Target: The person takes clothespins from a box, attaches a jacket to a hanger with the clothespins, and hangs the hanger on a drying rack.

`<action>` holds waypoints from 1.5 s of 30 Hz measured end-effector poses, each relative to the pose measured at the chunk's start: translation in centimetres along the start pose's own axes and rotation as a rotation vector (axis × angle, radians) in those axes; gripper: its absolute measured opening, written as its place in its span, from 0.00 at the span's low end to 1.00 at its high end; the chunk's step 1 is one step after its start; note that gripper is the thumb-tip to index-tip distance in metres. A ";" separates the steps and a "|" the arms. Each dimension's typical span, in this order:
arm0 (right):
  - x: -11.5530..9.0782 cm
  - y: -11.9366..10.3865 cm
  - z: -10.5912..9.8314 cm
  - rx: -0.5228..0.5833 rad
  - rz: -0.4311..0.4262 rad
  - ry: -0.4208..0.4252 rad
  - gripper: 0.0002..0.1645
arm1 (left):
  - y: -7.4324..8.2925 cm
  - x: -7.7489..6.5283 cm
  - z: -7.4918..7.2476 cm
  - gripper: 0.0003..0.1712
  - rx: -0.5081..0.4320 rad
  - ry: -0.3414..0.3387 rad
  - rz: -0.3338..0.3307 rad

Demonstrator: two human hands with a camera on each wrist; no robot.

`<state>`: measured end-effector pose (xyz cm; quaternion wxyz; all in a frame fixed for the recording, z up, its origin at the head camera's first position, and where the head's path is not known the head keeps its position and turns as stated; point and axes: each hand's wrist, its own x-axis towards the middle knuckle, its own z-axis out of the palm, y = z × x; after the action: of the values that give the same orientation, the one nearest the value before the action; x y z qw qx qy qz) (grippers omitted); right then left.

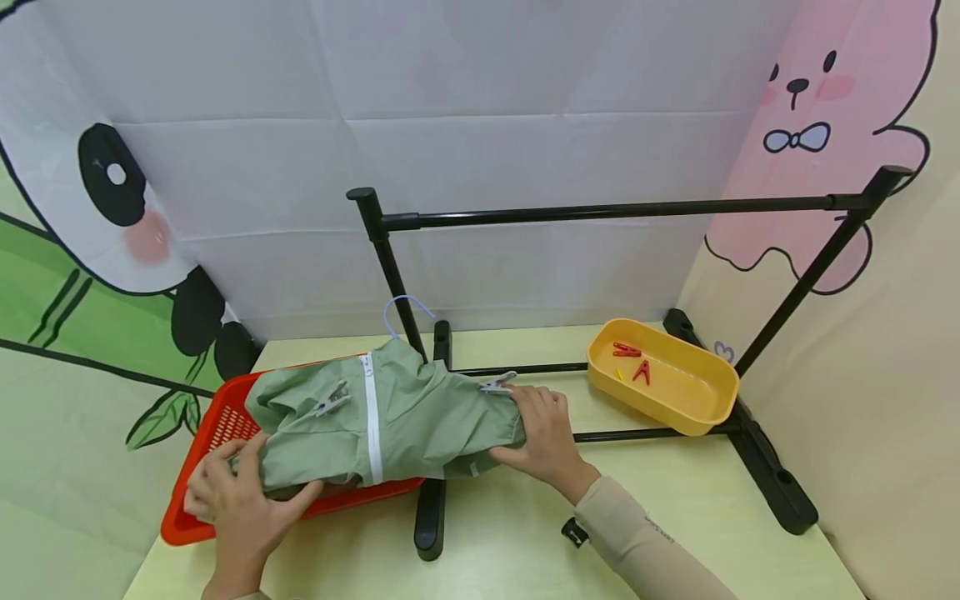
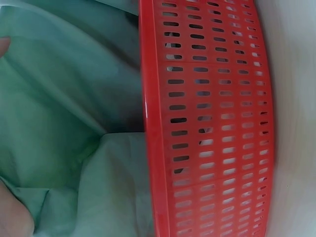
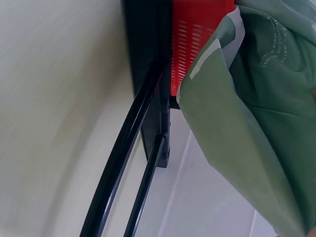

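Observation:
A green jacket (image 1: 322, 442) with a white zipper lies bunched across a red basket (image 1: 178, 525). A pale blue hanger (image 1: 405, 297) hook sticks out of its top. Two grey clothespins (image 1: 331, 400) are on the fabric, one left of the zipper and one near the right end. My left hand (image 1: 243, 504) grips the jacket's lower left side with thumb and fingers spread apart. With the right hand (image 1: 543, 437) I hold the jacket's right end, fingers on top and thumb at the lower edge. In the right wrist view, a loose flap of the jacket (image 3: 237, 148) hangs beside the basket.
A black rack (image 1: 600, 213) with a top bar stands behind and right of the basket; its left foot (image 1: 430, 521) is close to the basket. Several small red and yellow clips lie in a yellow tray (image 1: 667, 408) on the lower bars. A small black object (image 1: 574, 532) lies by my right sleeve.

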<state>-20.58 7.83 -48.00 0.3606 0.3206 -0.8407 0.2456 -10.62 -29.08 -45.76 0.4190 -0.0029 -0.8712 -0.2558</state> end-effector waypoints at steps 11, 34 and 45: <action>0.0 -0.3 -0.8 -0.008 0.024 0.012 0.54 | 0.3 0.0 0.2 0.59 -0.016 -0.048 -0.035; -0.4 0.2 -0.9 -0.026 0.027 0.051 0.56 | 0.6 0.1 0.8 0.60 -0.014 -0.021 0.017; -0.5 0.1 -0.9 -0.058 0.013 0.077 0.56 | 0.4 0.1 0.9 0.58 -0.021 -0.036 0.016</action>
<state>-19.97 8.63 -47.80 0.4002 0.2949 -0.8351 0.2355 -11.30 -28.37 -46.02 0.4051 -0.0187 -0.8759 -0.2615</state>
